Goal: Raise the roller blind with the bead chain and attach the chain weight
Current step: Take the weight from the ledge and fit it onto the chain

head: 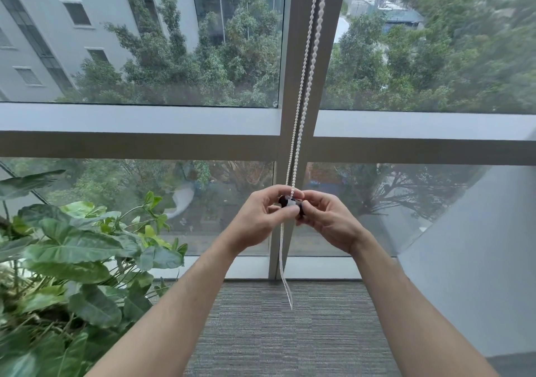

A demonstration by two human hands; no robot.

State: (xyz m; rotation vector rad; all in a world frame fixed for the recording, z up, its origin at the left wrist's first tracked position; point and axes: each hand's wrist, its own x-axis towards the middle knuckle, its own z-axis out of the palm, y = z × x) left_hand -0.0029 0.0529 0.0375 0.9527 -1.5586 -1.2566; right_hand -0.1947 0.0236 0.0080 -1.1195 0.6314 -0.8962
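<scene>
Grey ribbed carpet (pixel 275 333), leafy plant (pixel 72 260) at left

White plastic bead chain (pixel 304 86) (glossy); ribbed grey carpet (pixel 290 333), matt.

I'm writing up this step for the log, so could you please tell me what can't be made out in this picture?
1. Chain weight, head view: mostly covered by the fingers of the left hand and right hand; whether it is clipped on cannot be told.
2. Bead chain: its top and the roller blind are cut off by the upper edge.
3. Chain loop below the hands: motion-blurred.
</scene>
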